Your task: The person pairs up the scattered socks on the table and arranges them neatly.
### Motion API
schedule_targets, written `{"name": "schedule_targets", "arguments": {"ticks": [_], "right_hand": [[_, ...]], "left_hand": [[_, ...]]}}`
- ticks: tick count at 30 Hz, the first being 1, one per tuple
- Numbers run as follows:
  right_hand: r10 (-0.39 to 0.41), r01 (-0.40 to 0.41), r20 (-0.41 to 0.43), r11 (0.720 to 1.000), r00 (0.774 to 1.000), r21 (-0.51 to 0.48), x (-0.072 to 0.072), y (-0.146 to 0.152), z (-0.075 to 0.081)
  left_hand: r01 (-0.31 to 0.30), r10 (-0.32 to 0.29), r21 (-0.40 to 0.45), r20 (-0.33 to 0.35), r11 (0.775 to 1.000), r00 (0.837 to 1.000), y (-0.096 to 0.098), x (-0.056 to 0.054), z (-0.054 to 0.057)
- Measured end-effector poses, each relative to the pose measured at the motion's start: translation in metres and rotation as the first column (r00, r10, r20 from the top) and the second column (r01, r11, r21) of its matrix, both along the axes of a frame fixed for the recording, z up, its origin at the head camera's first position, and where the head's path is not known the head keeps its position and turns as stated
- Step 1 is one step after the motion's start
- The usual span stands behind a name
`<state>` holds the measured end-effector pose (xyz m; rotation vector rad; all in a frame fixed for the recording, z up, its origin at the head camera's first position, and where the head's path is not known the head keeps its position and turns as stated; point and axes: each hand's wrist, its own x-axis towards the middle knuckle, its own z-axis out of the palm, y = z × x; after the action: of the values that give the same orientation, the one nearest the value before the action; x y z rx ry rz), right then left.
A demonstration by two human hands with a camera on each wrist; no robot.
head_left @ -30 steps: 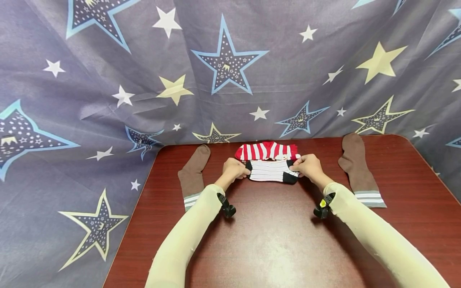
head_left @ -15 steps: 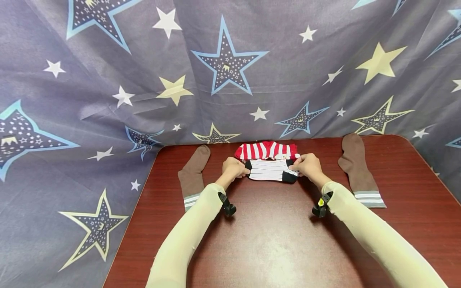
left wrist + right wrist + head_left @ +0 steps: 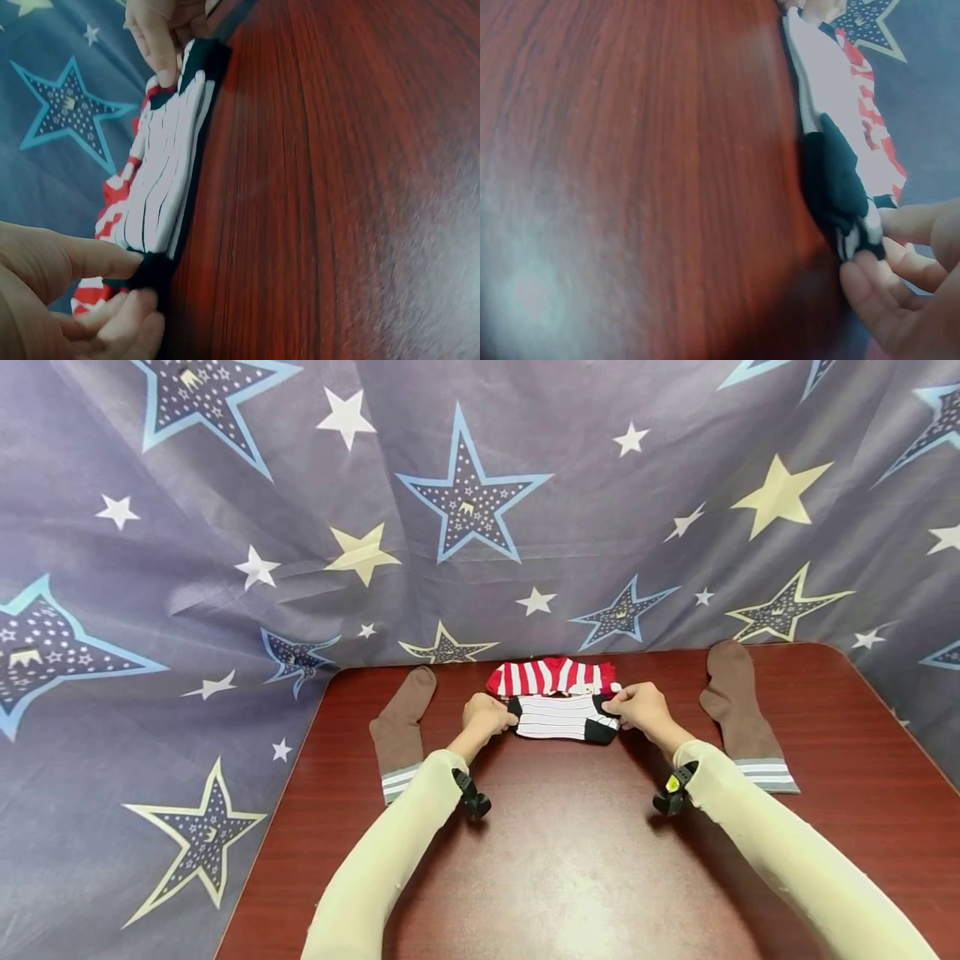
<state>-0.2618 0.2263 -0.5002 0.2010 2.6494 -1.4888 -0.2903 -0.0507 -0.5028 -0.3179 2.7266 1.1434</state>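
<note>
A white sock point(image 3: 557, 717) with thin dark stripes and black toe and heel patches stretches sideways between both hands in the head view. My left hand point(image 3: 486, 715) pinches its black left end between thumb and fingers. At the other end, my right hand point(image 3: 642, 707) pinches the sock near its black patches. Stacked layers show along the sock's edge point(image 3: 196, 142) in the left wrist view. Directly behind it lies a red-and-white striped sock point(image 3: 551, 675), partly covered by the white one in both wrist views.
One brown sock point(image 3: 401, 718) with a grey-and-white cuff lies at the left, its cuff partly behind the left sleeve. Another brown sock point(image 3: 738, 706) lies at the right. The reddish wooden table point(image 3: 570, 852) meets a star-patterned cloth point(image 3: 315, 460) at its back edge.
The head view has shifted slightly, so everything sits a little lower. Both hands keep their hold on the white sock, which stays in nearly the same place.
</note>
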Motion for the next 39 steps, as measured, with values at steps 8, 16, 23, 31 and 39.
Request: {"name": "schedule_targets", "arguments": {"ticks": [8,16,23,31,39], "right_hand": [[0.045,-0.04,0.045,0.993,0.998,-0.112,-0.002,0.03,0.026],[0.033,-0.025,0.04,0.979,0.999,-0.201,-0.003,0.074,0.061],[0.01,0.004,0.078,0.985,0.997,-0.17,0.001,0.117,0.082],[-0.02,0.037,0.164,0.994,0.986,-0.104,0.01,0.158,0.085],[0.018,0.004,0.269,0.997,0.963,-0.081,0.019,0.188,0.076]], "left_hand": [[-0.105,0.118,0.08,-0.182,0.991,0.976,0.019,0.012,0.015],[-0.033,0.095,0.32,-0.181,0.947,0.979,0.071,0.017,0.043],[-0.031,-0.105,0.799,0.118,0.6,0.987,0.123,0.019,0.039],[-0.174,-0.272,0.905,0.293,0.389,0.916,0.179,0.027,0.023],[-0.236,-0.333,0.906,0.357,0.352,0.873,0.226,0.041,0.012]]}}
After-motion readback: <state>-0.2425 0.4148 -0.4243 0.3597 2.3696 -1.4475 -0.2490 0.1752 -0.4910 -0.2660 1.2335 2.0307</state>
